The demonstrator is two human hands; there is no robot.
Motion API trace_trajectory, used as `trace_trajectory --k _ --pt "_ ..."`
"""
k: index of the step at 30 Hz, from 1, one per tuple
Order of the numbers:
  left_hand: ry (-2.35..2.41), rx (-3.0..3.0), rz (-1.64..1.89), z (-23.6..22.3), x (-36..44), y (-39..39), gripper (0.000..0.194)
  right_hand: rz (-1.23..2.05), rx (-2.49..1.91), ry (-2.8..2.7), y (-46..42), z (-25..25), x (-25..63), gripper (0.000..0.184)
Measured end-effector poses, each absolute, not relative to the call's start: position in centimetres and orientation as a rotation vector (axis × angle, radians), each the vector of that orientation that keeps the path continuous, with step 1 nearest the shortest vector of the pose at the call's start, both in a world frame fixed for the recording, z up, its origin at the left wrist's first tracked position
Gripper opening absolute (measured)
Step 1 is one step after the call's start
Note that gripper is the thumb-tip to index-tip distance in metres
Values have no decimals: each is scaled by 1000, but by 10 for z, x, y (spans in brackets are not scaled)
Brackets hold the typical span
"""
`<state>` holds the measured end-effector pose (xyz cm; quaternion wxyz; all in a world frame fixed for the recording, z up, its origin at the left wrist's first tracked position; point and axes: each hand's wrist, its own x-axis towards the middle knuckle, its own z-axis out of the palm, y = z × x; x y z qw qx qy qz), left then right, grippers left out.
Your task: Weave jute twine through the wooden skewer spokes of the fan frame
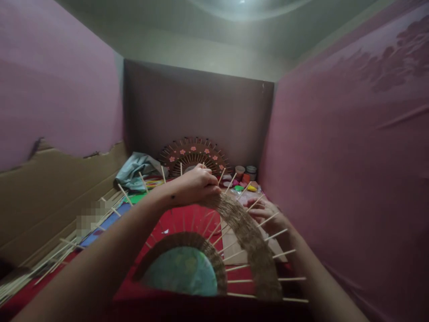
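A half-round fan frame of thin wooden sticks stands before me, with a brown woven band (246, 230) curving across its outer part. A second, smaller woven band (187, 239) borders a green-blue half disc (182, 273) at the base. My left hand (203, 181) is closed at the top of the fan, its fingers wrapped round the outer band beside the stick tips. Behind the sticks on the right is my right hand (264, 212), its fingers loosely curved and apart near a stick. The sticks partly cover it, and I see nothing held in it.
A finished-looking fan with pink flowers (194, 152) leans at the back wall. Small colourful pots and lids (243, 181) lie to its right, a grey-blue cloth (139, 170) to its left. Loose sticks (30, 273) lie along the cardboard (60, 188). Pink-covered walls (351, 147) stand close on both sides.
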<state>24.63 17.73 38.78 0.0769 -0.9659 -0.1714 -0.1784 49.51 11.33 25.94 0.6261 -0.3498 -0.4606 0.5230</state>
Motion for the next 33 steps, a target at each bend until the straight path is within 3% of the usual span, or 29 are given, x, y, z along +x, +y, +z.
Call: trace_trajectory --k 3,6,19,25,33 --pt "-467 -3012 -456 373 244 186 28 1150 -800 -1054 112 269 509 31" --pt "-476 -3073 -441 355 246 198 25 1016 -822 -1039 115 280 516 22" --pt "-847 -3254 -369 276 253 237 32 779 -781 -1183 168 302 487 16" --pt "-878 -3254 -302 269 256 235 30 805 -734 -1134 201 308 474 19" --pt "-1134 -3145 -329 268 254 252 19 1185 -543 -1141 178 302 451 15"
